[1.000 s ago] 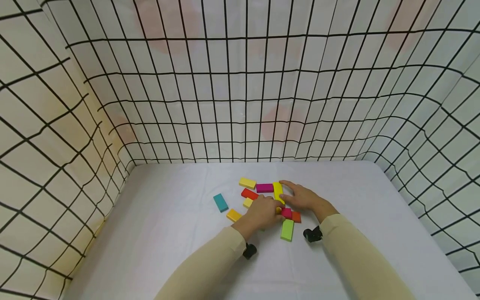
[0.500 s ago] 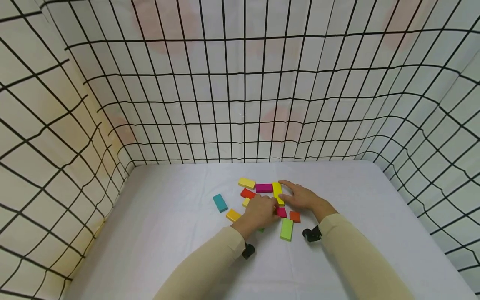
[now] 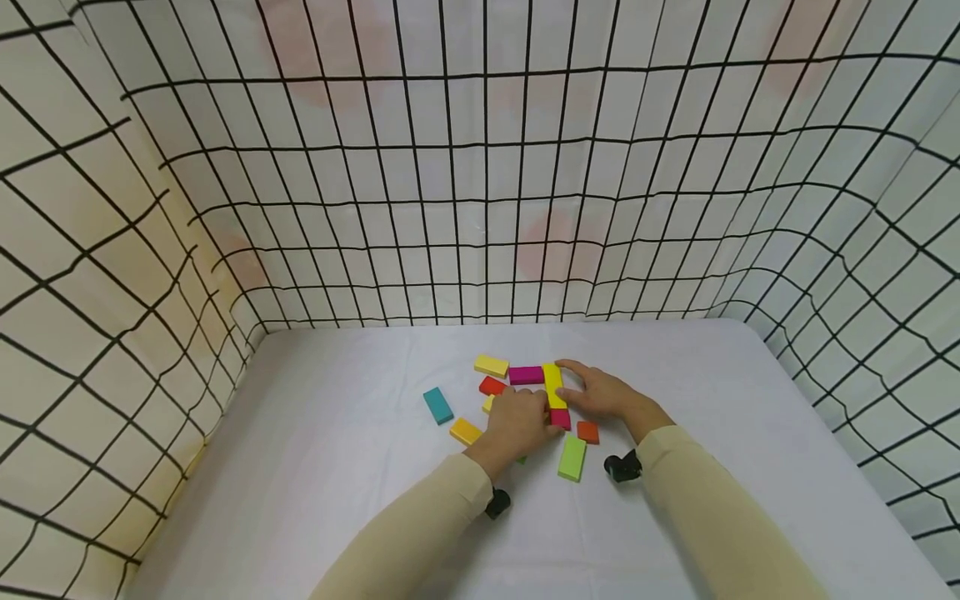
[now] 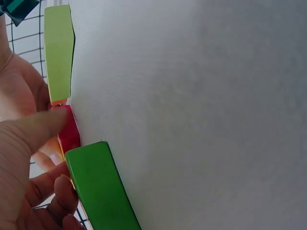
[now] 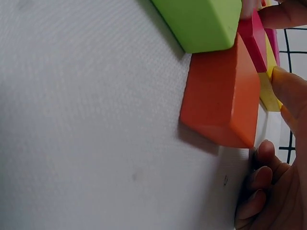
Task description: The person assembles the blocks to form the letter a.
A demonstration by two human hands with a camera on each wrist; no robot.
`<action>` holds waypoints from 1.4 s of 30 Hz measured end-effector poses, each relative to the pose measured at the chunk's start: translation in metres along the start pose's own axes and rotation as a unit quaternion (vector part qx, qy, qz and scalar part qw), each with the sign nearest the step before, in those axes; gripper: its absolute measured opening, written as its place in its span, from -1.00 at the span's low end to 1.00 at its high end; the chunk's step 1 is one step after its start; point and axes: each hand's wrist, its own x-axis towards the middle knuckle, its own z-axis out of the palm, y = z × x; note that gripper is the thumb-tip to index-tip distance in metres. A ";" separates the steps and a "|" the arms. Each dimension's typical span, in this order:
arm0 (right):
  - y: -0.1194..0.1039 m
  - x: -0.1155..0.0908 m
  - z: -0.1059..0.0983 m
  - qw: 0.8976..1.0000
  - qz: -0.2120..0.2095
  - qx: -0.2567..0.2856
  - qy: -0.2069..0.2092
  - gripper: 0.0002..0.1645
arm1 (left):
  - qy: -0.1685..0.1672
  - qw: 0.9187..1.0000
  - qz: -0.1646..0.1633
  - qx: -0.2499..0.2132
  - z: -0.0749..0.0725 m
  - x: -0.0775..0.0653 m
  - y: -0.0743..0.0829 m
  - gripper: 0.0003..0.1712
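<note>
On the white table, a long bright yellow block meets a magenta block near its far end. My left hand pinches a crimson block, which sits right at the yellow block's near end; in the left wrist view the thumb lies across the crimson block. My right hand rests along the yellow block's right side, index finger at the far corner and thumb against its side. The right hand's other fingers are loosely bent at the table.
An orange block and a lime green block lie nearer me. A dark green block is mostly under my left hand. Leftward are teal, amber, red and pale yellow blocks. Black wire mesh encloses the table.
My left hand has shifted slightly left, drawing the crimson block away from the orange one and into line with the yellow block. The right hand has stayed at the yellow block.
</note>
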 end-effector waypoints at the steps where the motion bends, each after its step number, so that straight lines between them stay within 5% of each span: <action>1: 0.000 0.000 0.000 1.000 0.002 0.002 0.000 -0.14 | 0.002 1.000 -0.002 -0.001 0.000 0.000 0.000 -0.45; 9: -0.001 0.002 0.002 1.000 0.004 0.018 -0.001 -0.16 | 0.007 1.000 -0.019 0.005 0.002 0.000 0.003 -0.39; 42: -0.003 -0.006 -0.002 1.000 -0.002 0.022 0.006 -0.18 | 0.017 0.999 0.000 0.031 0.006 0.003 0.000 -0.42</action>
